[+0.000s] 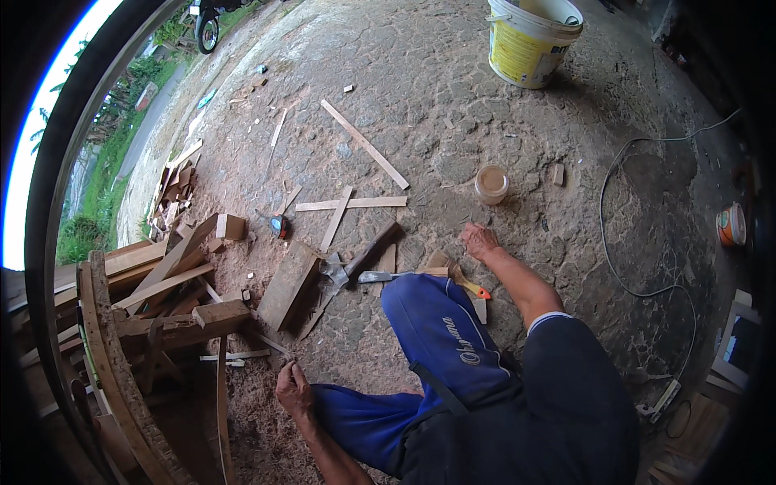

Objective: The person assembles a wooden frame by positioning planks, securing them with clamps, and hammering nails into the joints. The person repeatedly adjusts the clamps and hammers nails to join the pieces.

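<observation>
My left hand is beside my left knee, its fingers closed at the end of a thin wood strip. On the ground ahead of my raised knee, my right hand has its fingers drawn together; whatever they hold is too small to make out. Just beyond that hand stands a round plastic tub with brownish contents. Between my hands lie a hatchet-like tool with a dark wooden handle and a thick wood block. A flat metal blade and an orange-yellow handle show beside my knee, partly hidden.
Lumber offcuts and a long beam crowd the left. Crossed wood strips and a tape measure lie ahead. A yellow-white bucket stands at far right; a cable snakes along the right.
</observation>
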Tool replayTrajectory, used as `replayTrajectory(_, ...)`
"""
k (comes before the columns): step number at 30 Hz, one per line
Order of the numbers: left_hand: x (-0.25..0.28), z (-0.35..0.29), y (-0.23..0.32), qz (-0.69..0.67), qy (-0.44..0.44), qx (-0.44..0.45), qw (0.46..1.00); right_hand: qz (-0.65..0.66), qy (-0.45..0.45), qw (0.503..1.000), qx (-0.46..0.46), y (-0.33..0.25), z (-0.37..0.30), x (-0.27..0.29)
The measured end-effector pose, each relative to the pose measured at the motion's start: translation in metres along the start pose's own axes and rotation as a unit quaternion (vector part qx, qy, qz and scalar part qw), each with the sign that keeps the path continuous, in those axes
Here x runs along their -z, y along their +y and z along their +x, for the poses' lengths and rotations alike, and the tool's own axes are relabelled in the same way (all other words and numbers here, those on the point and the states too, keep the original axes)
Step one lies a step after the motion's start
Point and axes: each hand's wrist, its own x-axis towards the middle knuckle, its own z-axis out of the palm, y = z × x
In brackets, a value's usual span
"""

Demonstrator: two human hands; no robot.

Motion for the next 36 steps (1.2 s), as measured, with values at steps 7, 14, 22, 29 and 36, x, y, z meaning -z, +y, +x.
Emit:
replayTrajectory(7,0.0,-0.004,0.003,-0.001,0.009,0.004,1.0,-0.058,-0.003,0.996,-0.073,-0.021,0.004,-0.006)
replayTrajectory(14,0.0,-0.004,0.001,-0.001,0.008,-0.015,1.0,0.08,0.015,0.99,-0.117,-0.027,0.013,-0.001)
replayTrajectory(22,-0.014,0.005,0.027,-0.274,-0.023,0.108,0.955,0.305,0.086,0.943,-0.101,-0.086,0.028,0.028)
replayTrajectory(29,-0.127,0.03,0.144,-0.792,-0.213,0.242,0.518,0.27,0.201,0.889,0.31,-0.22,-0.062,0.139)
replayTrajectory(36,-0.144,0.026,0.168,-0.821,-0.188,0.331,0.426,0.354,0.21,0.865,0.287,-0.173,-0.043,0.116)
